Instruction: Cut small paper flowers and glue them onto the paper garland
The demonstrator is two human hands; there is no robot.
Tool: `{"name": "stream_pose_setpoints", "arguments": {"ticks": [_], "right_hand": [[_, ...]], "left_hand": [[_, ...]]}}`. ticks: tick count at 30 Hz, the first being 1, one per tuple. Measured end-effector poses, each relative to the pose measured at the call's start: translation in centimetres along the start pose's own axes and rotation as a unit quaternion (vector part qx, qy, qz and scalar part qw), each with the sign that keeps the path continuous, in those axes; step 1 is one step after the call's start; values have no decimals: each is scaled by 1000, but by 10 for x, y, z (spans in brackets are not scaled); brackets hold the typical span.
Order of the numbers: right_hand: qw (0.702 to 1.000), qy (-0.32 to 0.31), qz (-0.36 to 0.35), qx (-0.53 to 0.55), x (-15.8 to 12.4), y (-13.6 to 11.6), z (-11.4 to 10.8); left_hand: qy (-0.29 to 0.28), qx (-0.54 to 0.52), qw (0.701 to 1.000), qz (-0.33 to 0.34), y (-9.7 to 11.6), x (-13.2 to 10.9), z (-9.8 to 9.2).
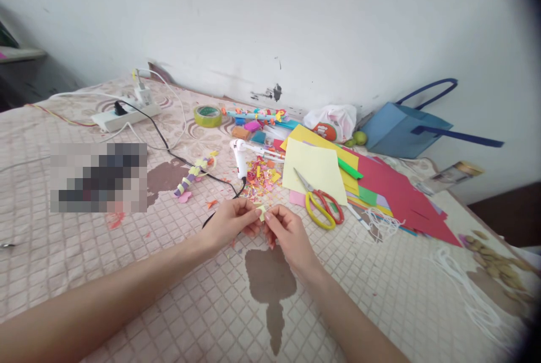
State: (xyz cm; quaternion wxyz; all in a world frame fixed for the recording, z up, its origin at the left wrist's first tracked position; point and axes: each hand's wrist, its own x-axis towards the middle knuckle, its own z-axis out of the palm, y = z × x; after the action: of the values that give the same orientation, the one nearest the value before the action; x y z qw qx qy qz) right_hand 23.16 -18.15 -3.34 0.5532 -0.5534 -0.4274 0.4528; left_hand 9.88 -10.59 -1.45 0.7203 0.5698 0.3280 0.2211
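Between my two hands is a small pale yellow-green piece of paper [262, 213], held just above the table. My left hand [236, 219] pinches it from the left, thumb against fingers. On its other side my right hand [287, 230] pinches it the same way. Just beyond them lies a heap of colourful paper scraps [262, 177] beside a white hot glue gun [239, 160]. Scissors [319, 202] with yellow and red handles rest partly on a pale yellow sheet [313, 165], right of my hands. A purple stick with yellow paper pieces [192, 176] lies to the left.
Coloured paper sheets [397, 194] spread to the right, near a blue bag [408, 129]. White string [382, 222] lies beside them. Clear yellowish tape [208, 116] sits at the back. A black cord [181, 157] crosses from the power strip [127, 115]. Peanuts [499, 264] lie far right.
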Motion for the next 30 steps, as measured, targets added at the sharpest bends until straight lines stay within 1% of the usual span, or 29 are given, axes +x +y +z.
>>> {"name": "stream_pose_setpoints", "arguments": {"ticks": [4, 8, 11, 13, 14, 16, 17, 18, 19, 21, 22, 23, 24, 26, 30], "right_hand": [[1000, 2, -4, -1, 0, 1, -1], [1000, 11, -17, -17, 0, 3, 0], [1000, -3, -15, -24, 2, 2, 0], [999, -7, -13, -30, 5, -2, -7], [999, 1, -17, -41, 7, -6, -14], [993, 49, -39, -101, 11, -12, -36], [984, 77, -47, -155, 13, -14, -51], [965, 109, -55, -230, 15, -16, -66], [935, 145, -60, -319, 17, -16, -82], [852, 195, -66, -481, 19, -13, -111], [816, 205, -62, -538, 20, -10, -123], [791, 208, -57, -572, 21, -7, -132], [777, 203, -50, -594, 21, -3, -139], [768, 187, -34, -611, 24, 3, -146], [782, 167, -7, -601, 27, 7, -146]], "left_hand": [[-1, -8, 1000, -1, -2, 1, 1], [4, -26, 999, -28, -3, 0, 2], [2, -36, 999, -33, -3, 0, 2], [1, -45, 999, -29, -2, 0, 1], [1, -50, 998, -32, -2, 0, 0], [6, -55, 998, -42, 0, 1, -1], [9, -56, 997, -47, 1, 1, -2], [14, -56, 997, -49, 2, 2, -3], [18, -57, 997, -49, 3, 2, -4], [19, -64, 997, -40, 5, 3, -6], [16, -66, 997, -34, 6, 4, -8], [13, -67, 997, -28, 6, 4, -9], [9, -67, 997, -23, 6, 5, -10], [4, -62, 998, -16, 7, 6, -12], [3, -56, 998, -9, 9, 8, -16]]}}
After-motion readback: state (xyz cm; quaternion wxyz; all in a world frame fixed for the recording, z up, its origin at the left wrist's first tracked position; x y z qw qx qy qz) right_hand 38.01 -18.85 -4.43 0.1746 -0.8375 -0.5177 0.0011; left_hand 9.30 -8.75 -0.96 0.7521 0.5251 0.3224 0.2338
